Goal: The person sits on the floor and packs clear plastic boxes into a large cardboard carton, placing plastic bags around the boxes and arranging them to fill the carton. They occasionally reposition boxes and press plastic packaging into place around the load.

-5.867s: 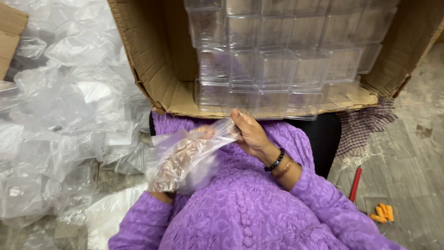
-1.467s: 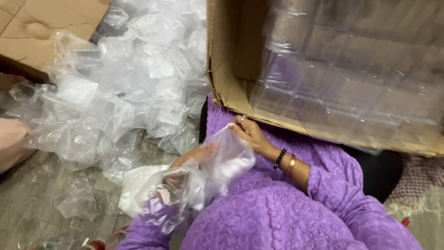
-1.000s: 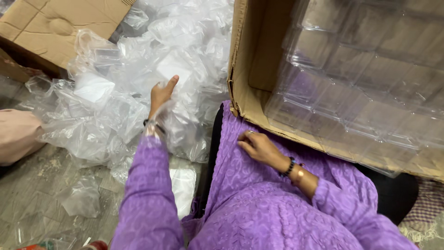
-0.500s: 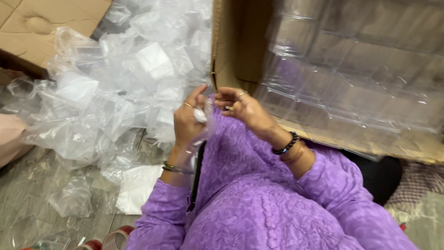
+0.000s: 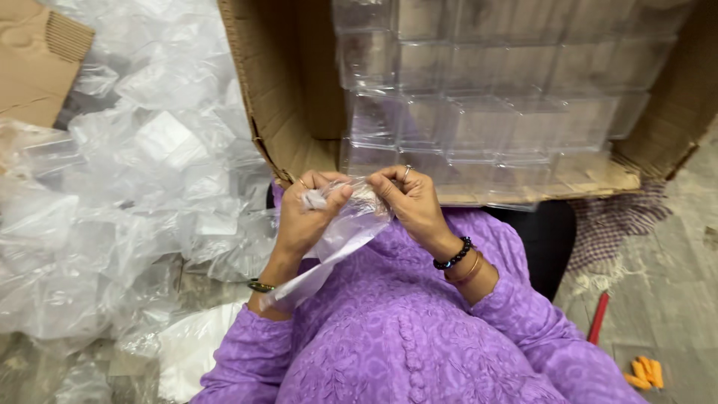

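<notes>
Head view, containers: a large cardboard box (image 5: 277, 112) lies on its side, open toward the person, just beyond both hands. It is packed with stacked clear plastic boxes (image 5: 479, 112) in rows; whether they hold anything cannot be told.
Head view, bag: a small clear plastic bag (image 5: 340, 232) is held between the two hands, its top edge pinched at both corners and its body hanging down over the left wrist toward the purple sleeve. Its contents cannot be made out.
Head view, left grip: the left hand (image 5: 307, 217) is closed tight, thumb and fingers pinching one corner of the bag's top edge.
Head view, right grip: the right hand (image 5: 411, 202) is closed narrow on the other corner, fingertips bent inward, a ring on one finger.
Head view, left of the grip: a heap of crumpled clear plastic bags (image 5: 127, 209) covers the floor, with a flat piece of cardboard (image 5: 37, 67) at its far edge.
Head view, right of the grip: a checked cloth (image 5: 621, 217), a red stick (image 5: 598, 318) and small orange pieces (image 5: 645, 372) lie well apart on the floor.
</notes>
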A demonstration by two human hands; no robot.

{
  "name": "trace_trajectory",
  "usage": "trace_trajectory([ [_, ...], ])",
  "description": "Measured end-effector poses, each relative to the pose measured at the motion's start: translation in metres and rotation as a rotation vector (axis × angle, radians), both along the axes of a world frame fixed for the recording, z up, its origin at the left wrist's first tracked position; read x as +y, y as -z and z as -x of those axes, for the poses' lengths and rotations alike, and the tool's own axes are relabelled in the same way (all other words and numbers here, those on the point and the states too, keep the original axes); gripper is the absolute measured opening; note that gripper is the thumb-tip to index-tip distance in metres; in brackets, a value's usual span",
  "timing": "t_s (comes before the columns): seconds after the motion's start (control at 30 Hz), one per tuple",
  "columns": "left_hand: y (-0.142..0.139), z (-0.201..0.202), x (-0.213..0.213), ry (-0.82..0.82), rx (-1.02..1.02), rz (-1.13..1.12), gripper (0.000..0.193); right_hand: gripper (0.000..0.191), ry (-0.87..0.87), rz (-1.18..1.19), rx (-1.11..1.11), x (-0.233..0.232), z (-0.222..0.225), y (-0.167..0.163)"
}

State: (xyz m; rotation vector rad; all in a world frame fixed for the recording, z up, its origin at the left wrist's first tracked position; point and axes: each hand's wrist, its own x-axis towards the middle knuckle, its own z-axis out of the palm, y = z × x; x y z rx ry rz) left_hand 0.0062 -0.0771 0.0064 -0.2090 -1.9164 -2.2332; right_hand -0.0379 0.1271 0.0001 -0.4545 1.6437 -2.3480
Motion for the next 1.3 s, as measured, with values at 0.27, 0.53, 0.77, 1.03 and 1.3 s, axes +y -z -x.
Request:
trace_trajectory([
  [0.27,0.03,0.003,0.032,0.119,-0.22,-0.099,0.028,0.013,0.051,0.117,0.037,0.024,-0.007,0.014],
  [0.53,0.029,-0.007,0.035,0.355,-0.327,-0.072,0.034,0.023,-0.302,0.363,-0.411,0.066,-0.016,0.042],
  [0.77,0.057,0.008,0.031,0.879,-0.485,-0.411,0.018,0.022,-0.19,-0.313,-0.255,0.166,-0.031,0.049],
  [1.03,0.077,0.12,0.145,0.01,0.008,0.338,0.035,0.022,0.787,-0.983,0.711,0.163,0.033,0.019],
  [1.3,0.101,0.191,0.183,0.006,-0.061,-0.039,0.031,0.03,0.809,-1.318,0.618,0.147,0.108,0.013],
])
